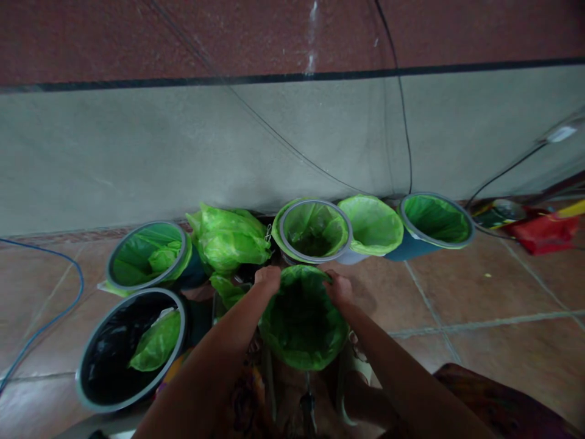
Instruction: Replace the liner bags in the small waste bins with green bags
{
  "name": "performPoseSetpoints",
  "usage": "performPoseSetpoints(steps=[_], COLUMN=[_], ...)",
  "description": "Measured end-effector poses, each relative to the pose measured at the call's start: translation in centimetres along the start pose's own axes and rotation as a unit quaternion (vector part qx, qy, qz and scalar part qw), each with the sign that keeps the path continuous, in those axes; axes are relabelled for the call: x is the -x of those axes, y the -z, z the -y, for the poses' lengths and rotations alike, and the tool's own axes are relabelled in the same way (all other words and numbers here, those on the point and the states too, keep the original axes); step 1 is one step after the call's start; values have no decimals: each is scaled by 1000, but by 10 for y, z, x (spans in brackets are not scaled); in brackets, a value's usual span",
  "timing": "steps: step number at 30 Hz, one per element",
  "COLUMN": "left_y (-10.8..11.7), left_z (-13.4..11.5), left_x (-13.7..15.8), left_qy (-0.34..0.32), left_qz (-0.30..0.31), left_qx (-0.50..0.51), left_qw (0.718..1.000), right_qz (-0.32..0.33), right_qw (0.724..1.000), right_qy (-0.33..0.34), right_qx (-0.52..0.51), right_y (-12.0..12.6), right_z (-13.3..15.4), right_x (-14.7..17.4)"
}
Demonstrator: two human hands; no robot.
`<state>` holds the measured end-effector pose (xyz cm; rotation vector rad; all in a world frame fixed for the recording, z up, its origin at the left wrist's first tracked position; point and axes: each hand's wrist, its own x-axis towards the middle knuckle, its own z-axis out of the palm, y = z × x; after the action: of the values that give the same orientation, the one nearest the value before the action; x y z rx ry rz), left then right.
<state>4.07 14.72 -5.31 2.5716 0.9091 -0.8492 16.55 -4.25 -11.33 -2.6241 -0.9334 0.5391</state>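
Note:
In front of me stands a round bin whose rim is covered by a green bin liner (304, 360); its inside is dark. My left hand (269, 278) is closed on the liner at the far left of the rim. At the far right of the same rim, my right hand (339, 289) grips the liner, fingers curled over the edge. Just beyond my hands sits a lined bin with a grey ring (350, 235) on top. A bulging green plastic bag (228, 236) lies to the left of it.
Along the wall are a light bin with a green liner (372, 224) and a blue bin (414, 245). At left stand a grey-rimmed lined bin (112, 268) and a black-lined bin (107, 347) holding a green bundle. A blue cable (80, 286) and a red item (543, 233) lie on the floor.

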Motion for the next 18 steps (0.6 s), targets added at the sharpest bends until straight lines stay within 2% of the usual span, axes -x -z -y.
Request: performPoseSetpoints(steps=[3,6,9,11,13,16,18], left_y=[0,7,14,14,11,3,-2], left_z=[1,0,-8,-16,-24,-31,-32], left_x=[1,1,-3,-7,-12,-21,-25], left_qy=[12,7,-44,-78,-84,-81,-89], left_qz=[9,-3,-73,-117,-133,-123,-117], left_qx=[-12,7,46,76,112,147,146], left_qw=[1000,1000,995,987,981,978,978], right_qz=[34,-14,-91,-102,-88,-71,-78], right_qw=[998,998,992,990,992,994,993], right_qy=[-31,-11,48,74,60,12,8], right_qx=[46,65,70,66,69,86,93], right_y=[2,6,9,7,3,-4,-7], right_z=[-3,5,21,35,47,57,58], right_x=[6,12,15,15,12,5,0])
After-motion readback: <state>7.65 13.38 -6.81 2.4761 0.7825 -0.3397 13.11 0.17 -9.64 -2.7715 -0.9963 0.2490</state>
